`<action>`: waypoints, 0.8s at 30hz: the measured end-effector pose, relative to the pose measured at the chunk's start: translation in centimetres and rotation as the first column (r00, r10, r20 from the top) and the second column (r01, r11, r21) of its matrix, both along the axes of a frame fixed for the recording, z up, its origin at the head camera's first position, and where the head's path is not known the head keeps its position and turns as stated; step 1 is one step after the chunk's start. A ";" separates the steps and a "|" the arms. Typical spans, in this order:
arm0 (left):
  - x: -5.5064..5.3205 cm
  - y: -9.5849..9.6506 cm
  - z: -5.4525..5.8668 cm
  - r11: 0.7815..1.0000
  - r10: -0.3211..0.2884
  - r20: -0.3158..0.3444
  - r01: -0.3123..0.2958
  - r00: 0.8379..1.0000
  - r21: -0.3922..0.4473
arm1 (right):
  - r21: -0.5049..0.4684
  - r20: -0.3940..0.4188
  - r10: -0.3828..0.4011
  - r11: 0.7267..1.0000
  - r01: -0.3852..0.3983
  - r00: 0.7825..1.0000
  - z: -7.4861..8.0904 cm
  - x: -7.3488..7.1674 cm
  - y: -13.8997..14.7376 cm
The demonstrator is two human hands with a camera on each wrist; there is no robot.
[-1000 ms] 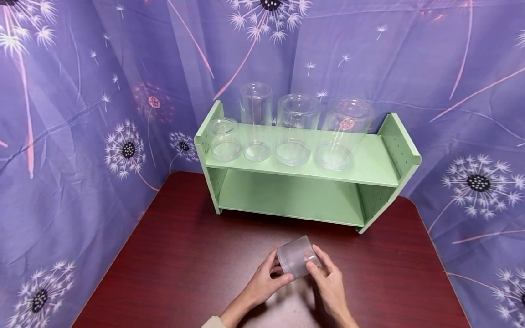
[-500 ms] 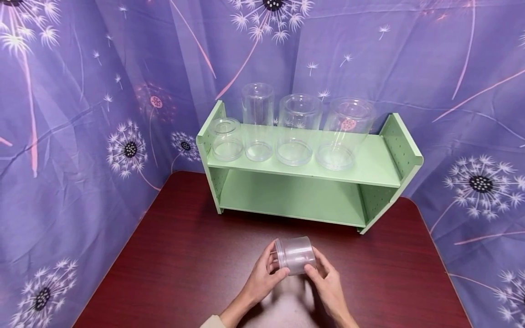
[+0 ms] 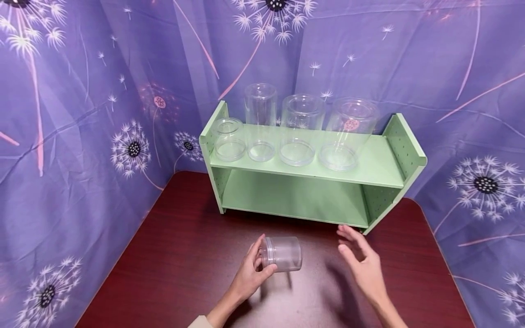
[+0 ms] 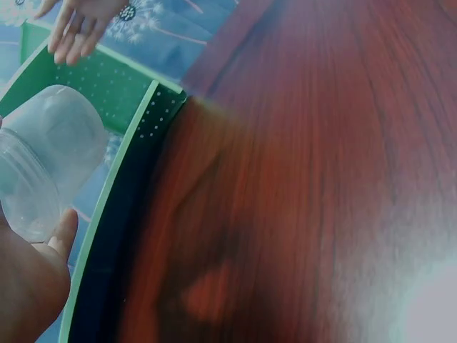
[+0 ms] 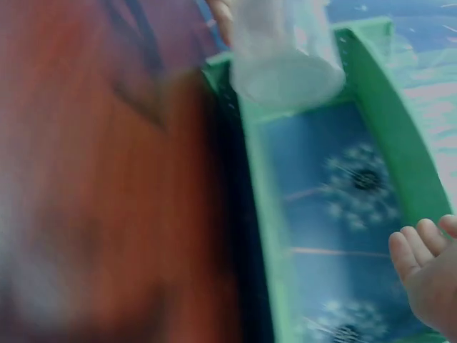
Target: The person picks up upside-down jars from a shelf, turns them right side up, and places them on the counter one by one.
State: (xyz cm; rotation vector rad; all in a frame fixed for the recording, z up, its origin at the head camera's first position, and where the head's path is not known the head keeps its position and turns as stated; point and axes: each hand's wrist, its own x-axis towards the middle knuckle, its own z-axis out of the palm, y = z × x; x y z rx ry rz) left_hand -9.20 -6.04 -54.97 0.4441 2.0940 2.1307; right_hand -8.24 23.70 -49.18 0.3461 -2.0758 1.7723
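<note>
My left hand (image 3: 250, 273) grips a small clear plastic jar (image 3: 285, 253) by its lidded end, thumb in front and fingers behind. The jar lies on its side in the air over the table, its base pointing right. In the left wrist view the same jar (image 4: 61, 153) shows its ridged lid end near the palm. My right hand (image 3: 362, 266) is apart from the jar, to its right, with fingers spread and nothing in them. The right wrist view shows that hand (image 5: 432, 275) at the lower right, fingers relaxed.
A green two-tier shelf (image 3: 295, 196) stands at the back of the dark red table (image 3: 164, 255). On its upper tier stand a short clear jar (image 3: 230, 148), a tall narrow one (image 3: 261, 123) and two wider ones. Purple dandelion-print cloth (image 3: 135, 54) hangs behind and at the sides.
My right hand has let go of the jar and moved off to the right. The left hand has carried the jar slightly left and turned it from tilted to nearly level.
</note>
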 end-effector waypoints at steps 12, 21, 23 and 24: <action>-0.5 -4.2 0.9 0.981 0.122 -0.119 -0.138 0.985 -0.134 | -0.038 -0.171 -0.182 0.983 0.178 0.968 7.9 -1.7 6.7; -1.3 -7.7 1.6 0.947 0.173 -0.196 -0.218 0.965 -0.236 | -0.218 -0.339 -0.183 0.969 0.112 0.923 12.2 -3.7 9.7; -1.4 -8.5 2.0 0.939 0.187 -0.206 -0.236 0.961 -0.250 | -0.206 -0.349 -0.206 0.969 0.140 0.914 13.0 -4.3 10.2; -1.5 -8.8 2.2 0.935 0.192 -0.209 -0.243 0.959 -0.259 | -0.189 -0.352 -0.224 0.968 0.165 0.909 13.4 -4.5 10.4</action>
